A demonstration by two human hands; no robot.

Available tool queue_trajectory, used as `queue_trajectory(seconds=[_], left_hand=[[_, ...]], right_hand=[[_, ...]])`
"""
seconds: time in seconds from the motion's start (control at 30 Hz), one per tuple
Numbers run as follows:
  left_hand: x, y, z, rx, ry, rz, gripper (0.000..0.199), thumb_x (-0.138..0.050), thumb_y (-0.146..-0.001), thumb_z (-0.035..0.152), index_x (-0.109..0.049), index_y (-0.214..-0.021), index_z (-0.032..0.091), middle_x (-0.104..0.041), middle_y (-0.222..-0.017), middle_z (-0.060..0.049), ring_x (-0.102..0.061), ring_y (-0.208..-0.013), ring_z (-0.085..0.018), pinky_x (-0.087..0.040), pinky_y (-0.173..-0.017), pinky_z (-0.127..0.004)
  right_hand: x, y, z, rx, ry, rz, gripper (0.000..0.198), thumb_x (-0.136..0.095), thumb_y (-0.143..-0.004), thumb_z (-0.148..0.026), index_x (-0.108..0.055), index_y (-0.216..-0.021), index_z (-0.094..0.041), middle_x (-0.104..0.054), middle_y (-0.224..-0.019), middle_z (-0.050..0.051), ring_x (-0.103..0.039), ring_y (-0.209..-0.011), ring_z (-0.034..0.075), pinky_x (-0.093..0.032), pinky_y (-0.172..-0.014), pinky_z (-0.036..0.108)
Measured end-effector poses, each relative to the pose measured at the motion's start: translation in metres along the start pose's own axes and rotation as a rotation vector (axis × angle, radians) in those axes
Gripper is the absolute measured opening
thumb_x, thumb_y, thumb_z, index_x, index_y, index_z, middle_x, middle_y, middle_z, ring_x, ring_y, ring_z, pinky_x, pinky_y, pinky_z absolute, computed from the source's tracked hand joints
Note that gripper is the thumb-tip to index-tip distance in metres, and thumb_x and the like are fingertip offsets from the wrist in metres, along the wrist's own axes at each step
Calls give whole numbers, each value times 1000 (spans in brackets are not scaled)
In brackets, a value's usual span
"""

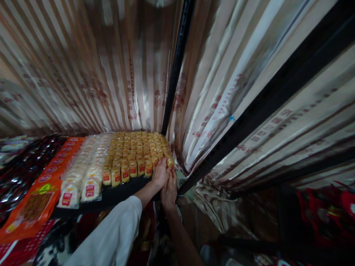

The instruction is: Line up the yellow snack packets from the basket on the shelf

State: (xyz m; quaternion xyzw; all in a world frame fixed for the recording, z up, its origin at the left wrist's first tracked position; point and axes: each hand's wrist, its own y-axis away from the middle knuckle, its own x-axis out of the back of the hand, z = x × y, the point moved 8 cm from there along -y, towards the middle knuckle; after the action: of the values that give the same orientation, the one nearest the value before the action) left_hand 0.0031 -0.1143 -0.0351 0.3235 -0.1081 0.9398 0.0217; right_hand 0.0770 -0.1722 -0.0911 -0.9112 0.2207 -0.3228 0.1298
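Note:
Rows of small yellow snack packs (133,149) in clear wrappers with red labels stand on a dark shelf (118,193). At the right front end of these rows my two hands are close together. My left hand (160,174), coming from a white sleeve, has its fingers curled onto a yellow snack pack (170,162). Just to its right, my right hand (169,189) reaches up with its fingers pressed against the same pack. The palms and part of the pack are hidden.
Left of the yellow packs lie white round snacks in clear packs (92,186), an orange packet (41,195) and dark shiny packets (26,168). Black metal posts (177,70) rise beside the shelf. Striped printed curtain (130,81) hangs behind. Red items (321,210) are at the lower right.

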Motion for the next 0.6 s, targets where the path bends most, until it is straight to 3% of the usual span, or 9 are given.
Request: queue_trajectory(seconds=[0.2,0.33,0.4,0.47,0.6], left_hand=[[11,25,-5,37,98,31,43,-45,-78,10,-46,-121,15,-60,-103,-8,-59,-90,-16,-47,-85,-32],[18,73,-8,76,153,66,23,-42,-83,20,-59,-98,17,-63,-96,-7,-59,-88,-15,-47,-85,-30],[20,102,-12,107,221,80,24,-37,-87,24,-60,-93,18,-64,-95,-6,-58,-91,-15,-45,-87,-29],[22,132,-26,218,318,101,27,-35,-89,27,-57,-100,19,-64,-99,-6,-59,-92,-14,-45,-87,-28],[25,189,-80,590,353,141,26,-38,-87,32,-58,-94,17,-66,-91,-6,-62,-84,-16,-49,-79,-30]], right_hand=[[7,2,-9,81,4,45,47,-29,-90,-33,-44,-127,-9,-39,-132,20,-36,-125,26,-35,-100,46],[16,19,-20,144,-76,6,45,-28,-91,-33,-41,-129,-11,-44,-129,17,-39,-123,24,-35,-100,45],[15,35,-24,157,-127,-55,44,-30,-90,-32,-43,-128,-13,-47,-127,16,-42,-120,23,-36,-100,44],[8,57,-28,143,-174,-153,41,-30,-90,-30,-47,-124,-15,-50,-124,14,-45,-117,21,-37,-99,42],[-18,110,-36,97,-296,-354,40,-36,-84,-27,-54,-118,-19,-56,-118,10,-50,-112,20,-39,-97,40]])
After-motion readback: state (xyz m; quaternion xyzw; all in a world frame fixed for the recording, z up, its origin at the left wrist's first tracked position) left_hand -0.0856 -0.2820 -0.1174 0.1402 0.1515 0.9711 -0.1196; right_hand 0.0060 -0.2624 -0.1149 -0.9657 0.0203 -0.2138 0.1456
